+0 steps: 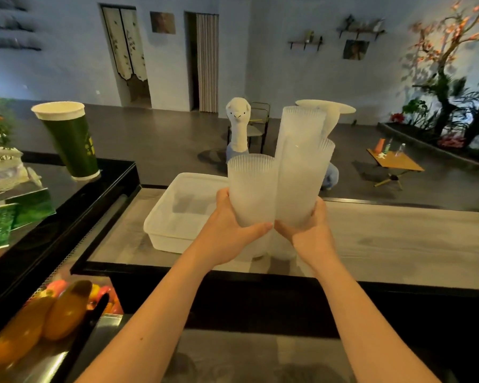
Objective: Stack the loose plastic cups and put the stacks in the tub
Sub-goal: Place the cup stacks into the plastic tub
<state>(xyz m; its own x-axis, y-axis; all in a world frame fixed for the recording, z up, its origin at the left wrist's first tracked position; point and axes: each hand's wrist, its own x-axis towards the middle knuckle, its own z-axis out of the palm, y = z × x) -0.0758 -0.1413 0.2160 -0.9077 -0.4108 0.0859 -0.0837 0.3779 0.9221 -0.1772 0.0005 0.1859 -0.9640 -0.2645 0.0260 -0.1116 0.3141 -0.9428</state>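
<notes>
The left hand wraps its fingers round a short stack of frosted cups, and the right hand clasps two taller stacks touching it at 3 o'clock — all upright, long axes vertical, open rims pointing up, bases hidden behind the hands. At 9 o'clock of the left hand the white tub sits on the grey counter — its long side running toward 12 o'clock.

I am reaching both bare forearms forward, side by side. My left hand is curling its fingers in a grip, thumb lying across the front. My right hand is gripping likewise, thumbs nearly meeting.
</notes>
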